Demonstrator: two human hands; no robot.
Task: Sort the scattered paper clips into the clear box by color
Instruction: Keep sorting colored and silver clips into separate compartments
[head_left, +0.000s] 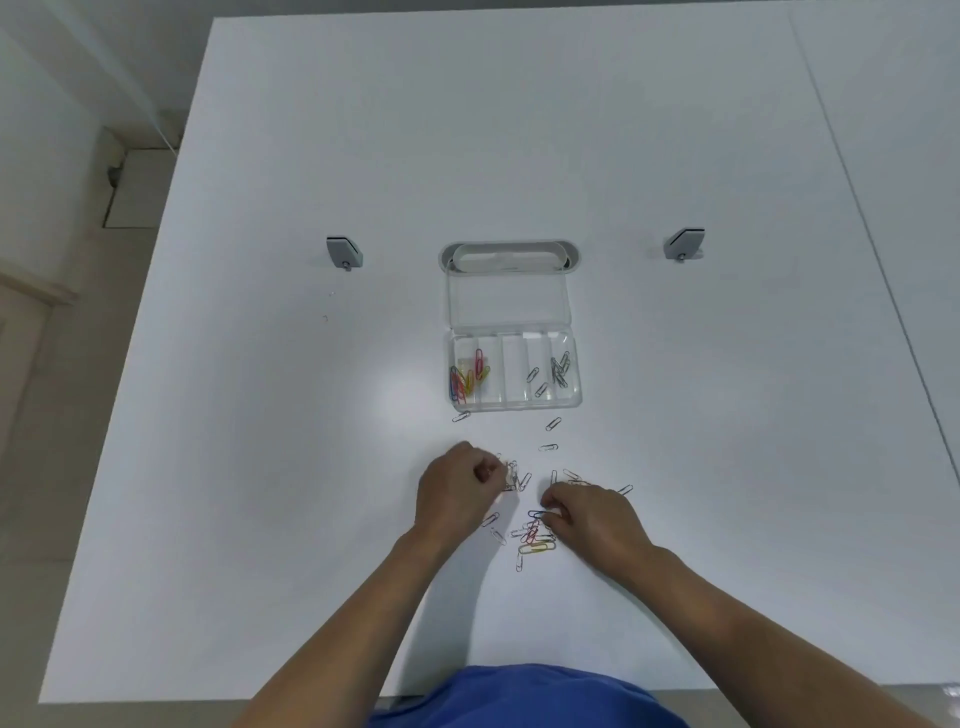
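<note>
Both hands are working the scattered paper clips (530, 535) on the white worktop (260, 467). Left hand (457, 493) is curling its grip, pinching silver clips. Right hand (592, 525) is curling its fingers onto a blue clip (537, 514). Beyond, the clear box (514, 371) is lying open: coloured clips (467, 376) in its left compartments, silver clips (556, 369) in its right.

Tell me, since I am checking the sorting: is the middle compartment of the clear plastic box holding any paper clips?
No: the middle compartment of the clear plastic box looks bare, while coloured clips fill its left end and silver clips its right.
</note>
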